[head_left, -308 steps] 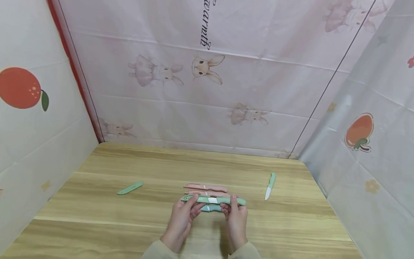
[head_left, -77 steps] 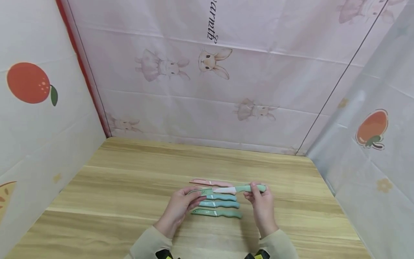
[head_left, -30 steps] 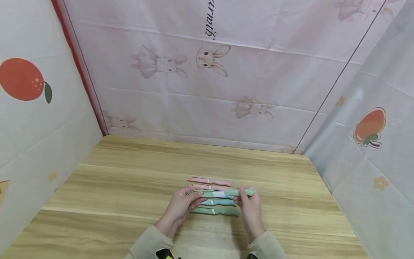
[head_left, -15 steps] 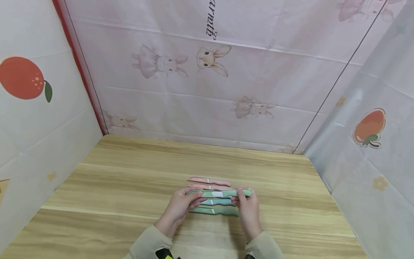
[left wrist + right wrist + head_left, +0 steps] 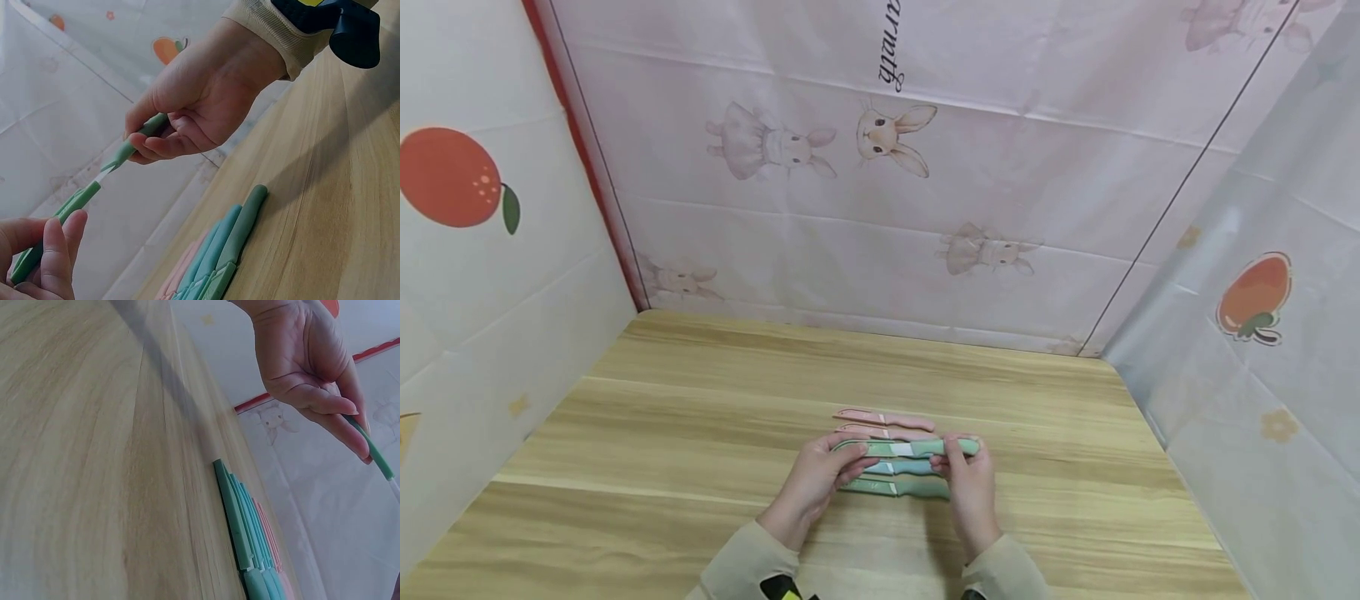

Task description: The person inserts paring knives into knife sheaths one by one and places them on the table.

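Observation:
My left hand [image 5: 811,482] pinches a green knife sheath [image 5: 878,450] between thumb and fingers above the table. With its thumb and fingers my right hand [image 5: 973,493] grips the green handle [image 5: 927,449] of a paring knife. The blade [image 5: 901,449] is partly inside the sheath, and a short pale stretch shows between sheath and handle. Beneath them lies a row of sheathed knives: two pink, the far pink knife [image 5: 910,422] and the near pink knife [image 5: 912,435], two blue knives [image 5: 215,244] side by side, and a green knife [image 5: 922,487] closest to me.
The wood-grain table [image 5: 700,433] carries the knife row near its middle, handles pointing right. Printed cloth walls enclose it: a rabbit-patterned back cloth [image 5: 850,250], a left cloth [image 5: 467,292] and a right cloth [image 5: 1247,383].
My right hand has moved left, sliding the blade deeper into the sheath; less blade shows. The loose sheath and bare knife seen on the table ten seconds ago no longer lie there.

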Available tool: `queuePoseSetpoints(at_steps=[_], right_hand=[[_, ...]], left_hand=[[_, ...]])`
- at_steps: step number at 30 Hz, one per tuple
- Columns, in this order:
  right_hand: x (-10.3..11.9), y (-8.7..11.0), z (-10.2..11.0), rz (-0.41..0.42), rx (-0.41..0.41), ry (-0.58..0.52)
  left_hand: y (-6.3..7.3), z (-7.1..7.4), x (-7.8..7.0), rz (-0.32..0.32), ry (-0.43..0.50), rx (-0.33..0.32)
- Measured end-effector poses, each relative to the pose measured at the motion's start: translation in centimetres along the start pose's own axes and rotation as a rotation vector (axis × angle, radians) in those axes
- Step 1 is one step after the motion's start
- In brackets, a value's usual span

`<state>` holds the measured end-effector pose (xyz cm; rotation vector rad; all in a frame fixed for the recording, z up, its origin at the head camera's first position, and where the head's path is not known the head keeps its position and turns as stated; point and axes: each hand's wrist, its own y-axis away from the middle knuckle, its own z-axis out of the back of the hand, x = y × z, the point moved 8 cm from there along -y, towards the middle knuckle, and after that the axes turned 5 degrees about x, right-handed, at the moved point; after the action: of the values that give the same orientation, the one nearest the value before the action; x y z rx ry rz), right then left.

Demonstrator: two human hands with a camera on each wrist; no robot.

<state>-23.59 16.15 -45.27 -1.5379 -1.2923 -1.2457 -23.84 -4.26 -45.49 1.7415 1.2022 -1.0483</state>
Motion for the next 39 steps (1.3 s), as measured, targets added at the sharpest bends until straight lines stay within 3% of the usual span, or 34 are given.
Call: queuePoseSetpoints(at_steps=[15,29,39], right_hand=[[-0.05,0.32,-0.46,-0.01,0.017,-0.009],[-0.68,0.34,-0.29,-0.049,0.007,0.06],[-0.66,0.57,-0.65,-0.015,0.01,0.054]], left_hand=[[-0.02,0.09,0.31,-0.003,0.005,-0.014],[0.1,-0.04,0.52,0.008,-0.013,-0.011],[0.12,-0.3,0.71,0.003,-0.009,0.003]])
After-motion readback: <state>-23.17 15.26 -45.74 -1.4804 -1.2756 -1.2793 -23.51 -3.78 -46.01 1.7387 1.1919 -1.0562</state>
